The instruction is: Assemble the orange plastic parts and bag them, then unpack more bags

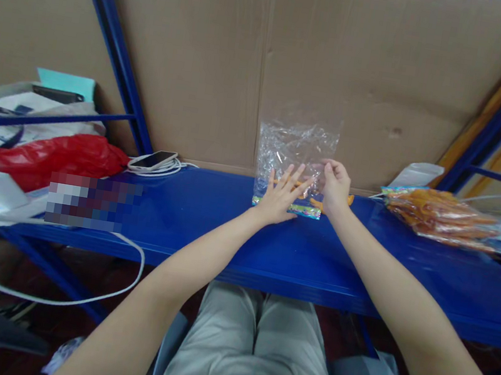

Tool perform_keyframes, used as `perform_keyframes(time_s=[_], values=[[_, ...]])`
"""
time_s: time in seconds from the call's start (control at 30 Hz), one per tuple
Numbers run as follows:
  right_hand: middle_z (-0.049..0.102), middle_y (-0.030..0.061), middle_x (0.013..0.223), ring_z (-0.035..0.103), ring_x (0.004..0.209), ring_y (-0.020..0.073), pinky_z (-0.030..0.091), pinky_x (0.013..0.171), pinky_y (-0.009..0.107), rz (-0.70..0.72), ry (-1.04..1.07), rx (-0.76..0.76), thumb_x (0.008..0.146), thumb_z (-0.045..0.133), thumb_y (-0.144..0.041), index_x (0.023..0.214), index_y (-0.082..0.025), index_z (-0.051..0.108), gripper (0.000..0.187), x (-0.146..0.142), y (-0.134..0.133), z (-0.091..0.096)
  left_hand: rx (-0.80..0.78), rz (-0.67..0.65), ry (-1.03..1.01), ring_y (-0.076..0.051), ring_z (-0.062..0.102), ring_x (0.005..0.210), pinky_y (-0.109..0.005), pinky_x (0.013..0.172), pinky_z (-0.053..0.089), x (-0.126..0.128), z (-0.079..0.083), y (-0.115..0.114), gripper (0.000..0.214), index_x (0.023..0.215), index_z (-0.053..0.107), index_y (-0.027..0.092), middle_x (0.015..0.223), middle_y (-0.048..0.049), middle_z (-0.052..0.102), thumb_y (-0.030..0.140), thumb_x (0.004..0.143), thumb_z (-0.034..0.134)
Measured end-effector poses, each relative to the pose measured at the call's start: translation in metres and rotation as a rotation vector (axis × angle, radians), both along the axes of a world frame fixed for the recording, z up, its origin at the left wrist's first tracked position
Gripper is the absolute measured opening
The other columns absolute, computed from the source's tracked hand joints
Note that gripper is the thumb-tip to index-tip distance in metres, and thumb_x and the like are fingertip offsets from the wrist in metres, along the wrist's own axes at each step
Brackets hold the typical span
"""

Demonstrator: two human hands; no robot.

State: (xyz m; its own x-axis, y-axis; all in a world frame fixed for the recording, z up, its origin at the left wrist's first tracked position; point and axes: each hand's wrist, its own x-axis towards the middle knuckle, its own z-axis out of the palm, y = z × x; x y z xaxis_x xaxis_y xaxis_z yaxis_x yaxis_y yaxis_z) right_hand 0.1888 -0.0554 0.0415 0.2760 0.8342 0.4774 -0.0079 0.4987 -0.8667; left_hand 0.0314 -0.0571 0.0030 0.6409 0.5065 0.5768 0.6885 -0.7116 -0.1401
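A clear, crinkled plastic bag (pixel 297 147) with a colourful printed strip (pixel 306 211) along its near edge lies on the blue shelf, its far part up against the cardboard. My left hand (pixel 280 198) rests flat on the bag with fingers spread. At the bag's right side, my right hand (pixel 336 188) is closed, thumb and fingertips pinched together on the clear film. Some orange pieces (pixel 317 204) show by the bag between my hands; whether they are inside or under it I cannot tell.
The blue shelf (pixel 198 217) has upright posts either side and a cardboard wall (pixel 194 64) behind. A bag of orange items (pixel 441 214) lies right. Left are a phone (pixel 157 161) with white cable, a red plastic bag (pixel 60 158), and a white cord (pixel 47 300) looping over the edge.
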Motion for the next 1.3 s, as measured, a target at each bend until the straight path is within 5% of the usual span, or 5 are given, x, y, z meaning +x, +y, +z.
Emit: perform_keyframes(time_s=[0.23, 0.67, 0.97, 1.17, 1.3], values=[[0.070, 0.0036, 0.098, 0.069, 0.081, 0.0195, 0.053, 0.064, 0.030, -0.031, 0.005, -0.028, 0.098, 0.035, -0.045, 0.124, -0.033, 0.051, 0.033, 0.009, 0.003, 0.005, 0.052, -0.004, -0.032, -0.030, -0.009, 0.150, -0.067, 0.112, -0.010, 0.002, 0.000, -0.002, 0.093, 0.156, 0.000, 0.035, 0.165, -0.0046, -0.002, 0.004, 0.081, 0.044], [0.067, 0.0034, 0.118, 0.068, 0.083, 0.0149, 0.057, 0.066, 0.028, 0.048, 0.007, -0.193, 0.091, 0.050, -0.026, 0.132, -0.033, 0.049, 0.041, 0.010, 0.011, -0.002, -0.067, 0.183, -0.069, -0.026, -0.006, 0.151, -0.066, 0.113, -0.008, -0.020, 0.010, 0.020, 0.083, 0.153, 0.018, 0.042, 0.165, 0.0036, 0.009, 0.006, 0.083, 0.041], [0.060, 0.0144, 0.135, 0.049, 0.132, 0.0324, 0.033, 0.114, 0.045, 0.171, -1.246, -0.245, 0.081, 0.064, -0.020, 0.117, -0.016, 0.070, 0.036, 0.007, 0.012, -0.038, -0.704, 0.686, 0.009, -0.035, 0.010, 0.149, -0.068, 0.114, 0.010, -0.069, 0.007, 0.039, 0.064, 0.152, 0.034, 0.029, 0.162, -0.0085, 0.016, 0.023, 0.088, 0.039], [0.055, 0.0090, 0.141, 0.050, 0.132, 0.0289, 0.037, 0.112, 0.041, 0.227, -1.374, -0.250, 0.089, 0.053, -0.029, 0.133, -0.022, 0.061, 0.045, 0.007, 0.011, -0.042, -0.770, 0.648, -0.048, -0.040, 0.013, 0.148, -0.067, 0.113, 0.012, -0.076, 0.002, 0.045, 0.077, 0.151, 0.035, 0.031, 0.160, -0.0109, 0.021, 0.071, 0.086, 0.032], [0.053, 0.0102, 0.143, 0.048, 0.133, 0.0285, 0.036, 0.113, 0.041, 0.216, -1.398, -0.237, 0.091, 0.050, -0.027, 0.135, -0.019, 0.060, 0.046, 0.004, 0.008, -0.041, -0.782, 0.648, -0.058, -0.041, 0.014, 0.147, -0.065, 0.114, 0.013, -0.078, 0.002, 0.049, 0.090, 0.152, 0.035, 0.028, 0.160, -0.0121, 0.020, 0.081, 0.080, 0.028]])
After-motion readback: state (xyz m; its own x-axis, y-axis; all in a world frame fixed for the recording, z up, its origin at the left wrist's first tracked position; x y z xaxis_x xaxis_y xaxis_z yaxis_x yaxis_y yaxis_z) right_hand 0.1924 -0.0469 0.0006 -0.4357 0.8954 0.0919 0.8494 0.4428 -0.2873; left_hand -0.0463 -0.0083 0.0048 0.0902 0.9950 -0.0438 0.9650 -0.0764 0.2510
